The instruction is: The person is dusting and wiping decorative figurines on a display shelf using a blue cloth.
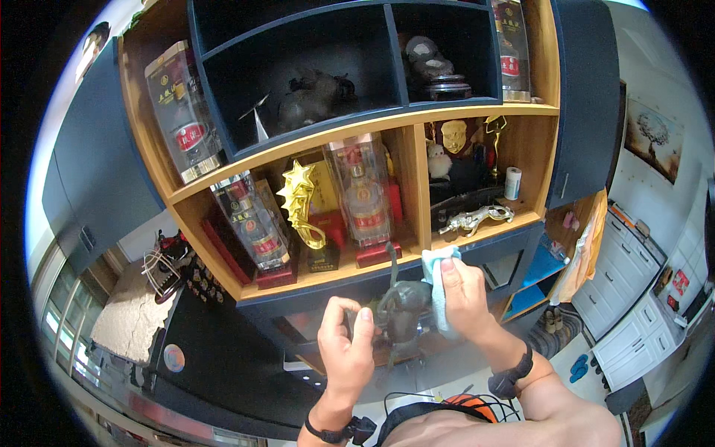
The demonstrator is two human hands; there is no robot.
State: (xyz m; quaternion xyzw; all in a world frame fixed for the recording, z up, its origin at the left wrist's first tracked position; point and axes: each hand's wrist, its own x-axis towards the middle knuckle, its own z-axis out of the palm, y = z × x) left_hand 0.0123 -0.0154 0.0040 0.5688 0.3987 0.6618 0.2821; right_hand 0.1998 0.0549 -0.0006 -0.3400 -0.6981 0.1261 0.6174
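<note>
A dark figurine with a thin upright part is in front of me, between my hands, below the lower wooden shelf. My left hand is at its left side with fingers curled; whether they grip the figurine is hard to tell. Pinched in my right hand is a light blue cloth, close against the figurine's right side. Above my hands, a boxed liquor bottle, a gold star trophy and another boxed bottle stand on the shelf. A silver animal figurine lies in the right compartment.
The cabinet's wooden shelf edge runs just above my hands. A white bottle and a gold figure trophy stand at the right. Higher compartments hold a dark sculpture and a stacked dark ornament. A black surface extends at left.
</note>
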